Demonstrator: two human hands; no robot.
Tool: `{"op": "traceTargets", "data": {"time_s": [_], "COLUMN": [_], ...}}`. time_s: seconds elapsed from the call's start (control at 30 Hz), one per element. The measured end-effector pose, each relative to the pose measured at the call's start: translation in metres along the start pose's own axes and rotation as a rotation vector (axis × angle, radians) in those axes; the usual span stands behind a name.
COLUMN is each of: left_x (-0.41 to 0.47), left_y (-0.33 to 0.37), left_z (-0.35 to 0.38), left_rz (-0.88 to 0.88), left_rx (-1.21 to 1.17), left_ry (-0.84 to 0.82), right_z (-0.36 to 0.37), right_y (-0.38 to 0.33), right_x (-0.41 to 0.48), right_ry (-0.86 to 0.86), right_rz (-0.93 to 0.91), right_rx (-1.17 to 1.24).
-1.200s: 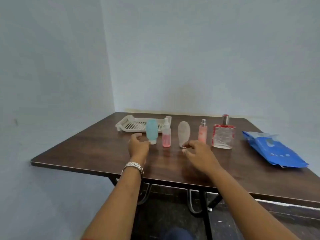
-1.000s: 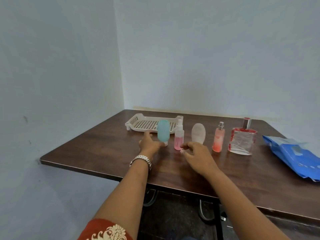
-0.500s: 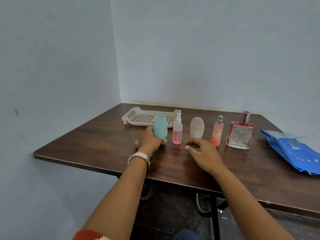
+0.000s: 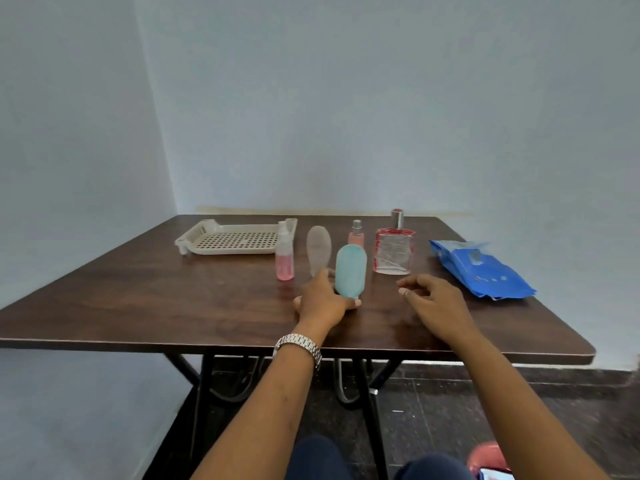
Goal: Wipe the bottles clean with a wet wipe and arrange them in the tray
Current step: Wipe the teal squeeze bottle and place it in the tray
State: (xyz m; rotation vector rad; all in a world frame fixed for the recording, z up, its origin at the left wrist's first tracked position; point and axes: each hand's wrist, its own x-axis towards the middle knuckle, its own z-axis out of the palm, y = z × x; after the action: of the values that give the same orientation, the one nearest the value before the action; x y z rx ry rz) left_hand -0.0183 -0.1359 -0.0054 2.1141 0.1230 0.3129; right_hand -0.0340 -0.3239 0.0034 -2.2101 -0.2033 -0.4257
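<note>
The person wore a silver link-bracelet wristwatch [image 4: 298, 344] just behind the left hand [image 4: 323, 301]; both forearms were bare, and the trousers [image 4: 313, 459] were dark blue.

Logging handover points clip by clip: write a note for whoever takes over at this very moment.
Left hand: grips the teal oval squeeze bottle by its base, upright, in front of the row.
Right hand: holds nothing, fingers loosely curled, near the blue wet-wipe pack.
Standing on the brown table: pink spray bottle, frosted oval bottle, peach spray bottle, clear glass perfume bottle with red trim.
White perforated tray holds no bottle.
Done: first bottle picked. Left: pull a wipe, clean all five, tray them.
</note>
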Motion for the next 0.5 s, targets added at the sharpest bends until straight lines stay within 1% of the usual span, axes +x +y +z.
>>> {"op": "traceTargets", "data": {"time_s": [0.13,0.27,0.37,0.43,0.5], "left_x": [0.012,0.021,0.025,0.027,0.028], "left_y": [0.004,0.006,0.004,0.001,-0.002], "left_z": [0.019,0.031,0.034,0.036,0.038], "left_rz": [0.012,0.026,0.028,0.039,0.052], "left_rx": [0.007,0.015,0.028,0.006,0.014], "left_ry": [-0.001,0.024,0.034,0.039,0.053], "right_z": [-0.031,-0.048,-0.058,-0.068,-0.078], "right_y": [0.021,0.039,0.053,0.06,0.068], "right_x": [0.004,0.019,0.035,0.047,0.062], "right_ry": [0.062,0.132,0.202,0.3,0.352], "right_rz": [0.049,0.085,0.114,0.15,0.191], "right_rx": [-0.027,-0.073,-0.228,-0.339,-0.391]}}
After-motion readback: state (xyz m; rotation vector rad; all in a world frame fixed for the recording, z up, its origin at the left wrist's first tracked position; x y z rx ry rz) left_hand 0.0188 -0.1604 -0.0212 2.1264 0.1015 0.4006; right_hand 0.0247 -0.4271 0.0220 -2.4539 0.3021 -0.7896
